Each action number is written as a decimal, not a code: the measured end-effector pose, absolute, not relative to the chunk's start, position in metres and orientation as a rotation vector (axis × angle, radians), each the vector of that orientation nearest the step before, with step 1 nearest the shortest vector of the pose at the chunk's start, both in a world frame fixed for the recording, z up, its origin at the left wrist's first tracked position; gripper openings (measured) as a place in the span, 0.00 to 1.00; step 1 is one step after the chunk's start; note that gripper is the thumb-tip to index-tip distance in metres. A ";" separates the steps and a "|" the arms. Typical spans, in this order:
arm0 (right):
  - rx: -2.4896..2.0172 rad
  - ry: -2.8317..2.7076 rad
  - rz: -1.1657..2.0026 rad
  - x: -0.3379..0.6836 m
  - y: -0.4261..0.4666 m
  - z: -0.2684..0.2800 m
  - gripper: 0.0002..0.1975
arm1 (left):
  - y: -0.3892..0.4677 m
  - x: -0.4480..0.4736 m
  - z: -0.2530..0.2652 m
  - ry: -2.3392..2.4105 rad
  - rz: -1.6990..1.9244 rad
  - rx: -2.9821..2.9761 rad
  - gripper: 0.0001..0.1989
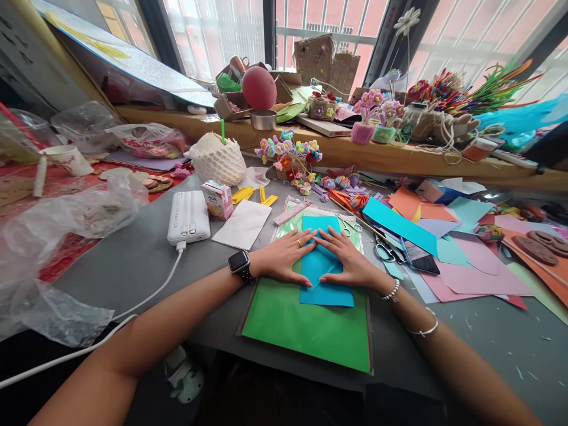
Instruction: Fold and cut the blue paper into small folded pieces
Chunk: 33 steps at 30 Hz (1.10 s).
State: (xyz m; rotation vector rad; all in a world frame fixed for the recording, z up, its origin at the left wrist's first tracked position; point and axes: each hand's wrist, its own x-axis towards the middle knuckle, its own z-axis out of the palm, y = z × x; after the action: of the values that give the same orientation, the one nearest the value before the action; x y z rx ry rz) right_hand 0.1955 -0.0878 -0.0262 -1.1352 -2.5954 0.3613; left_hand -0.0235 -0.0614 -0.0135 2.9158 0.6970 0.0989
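A sheet of blue paper (326,296) lies on a green pack of paper (306,331) in a clear sleeve, in front of me. My left hand (286,257) rests flat with spread fingers on the sheet's left side, a ring on one finger. On the right side lies my right hand (346,257), fingers also outstretched. The fingertips of both hands come close together near the sheet's upper middle. Faint crease lines show on the paper between the thumbs. Beyond the hands, small scissors (354,226) and a pink ruler-like strip (293,212) lie on the pack.
Left of my hands are a white power bank (189,216) with a cable, a small drink carton (217,200) and a white napkin (243,225). To the right lie larger scissors (385,251), a phone (419,257) and coloured paper sheets (479,254). Craft flowers (290,154) stand behind.
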 end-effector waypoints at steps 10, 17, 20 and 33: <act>-1.166 -2.610 0.363 0.194 -0.089 -0.025 0.43 | -0.059 -0.024 -0.014 0.658 0.121 2.891 0.48; -1.178 -2.618 0.359 0.194 -0.090 -0.025 0.42 | -0.058 -0.025 -0.015 0.619 0.134 2.889 0.51; -1.192 -2.619 0.341 0.193 -0.091 -0.025 0.42 | -0.058 -0.024 -0.016 0.627 0.124 2.899 0.51; -1.197 -2.628 0.299 0.193 -0.090 -0.028 0.43 | -0.058 -0.023 -0.017 0.655 0.092 2.913 0.51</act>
State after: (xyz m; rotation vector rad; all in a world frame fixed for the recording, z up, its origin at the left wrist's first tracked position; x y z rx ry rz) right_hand 0.1926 -0.0899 -0.0275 -1.1965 -2.6284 0.2994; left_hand -0.0233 -0.0576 -0.0165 2.9134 0.6552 0.0919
